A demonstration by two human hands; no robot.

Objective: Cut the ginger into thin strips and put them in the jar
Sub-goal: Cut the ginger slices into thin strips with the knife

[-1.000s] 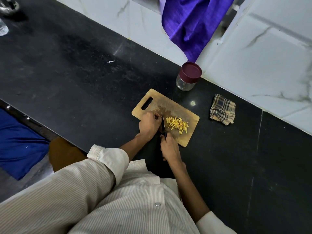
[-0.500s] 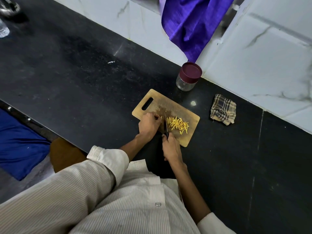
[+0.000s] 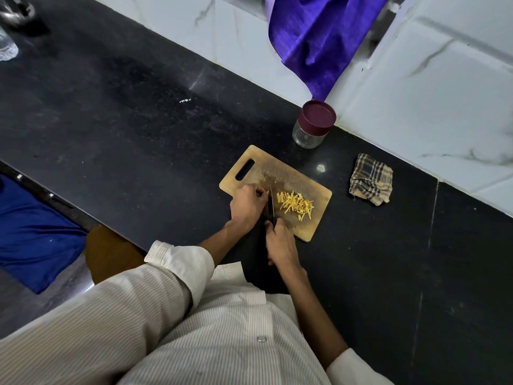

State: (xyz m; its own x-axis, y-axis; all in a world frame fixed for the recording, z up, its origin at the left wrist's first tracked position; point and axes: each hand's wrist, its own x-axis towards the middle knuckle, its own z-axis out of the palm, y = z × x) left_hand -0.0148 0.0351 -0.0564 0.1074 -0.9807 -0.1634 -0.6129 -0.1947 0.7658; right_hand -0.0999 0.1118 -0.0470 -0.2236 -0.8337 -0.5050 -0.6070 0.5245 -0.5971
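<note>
Right hand (image 3: 280,243) grips the knife (image 3: 271,202) handle while the left hand (image 3: 248,204) pins a small firm ginger piece, hidden beneath it, on the board (image 3: 319,218) beside light, loose strips (image 3: 295,204), best gathered by pinching.

Left hand (image 3: 248,204) just left of frame centre, knuckles up, fingers curled down with their tips tucked under, whatever lies beneath them hidden. Left forearm bare, running down and left to a rolled white striped cuff (image 3: 180,259) at lower centre. Right hand (image 3: 280,243) just below and right of the left, closed round a dark knife handle (image 3: 273,220), thumb along its left side. Right forearm bare, slanting down and right toward the lower right of the frame, ending at a white sleeve edge. Hands close together, not touching.
</note>
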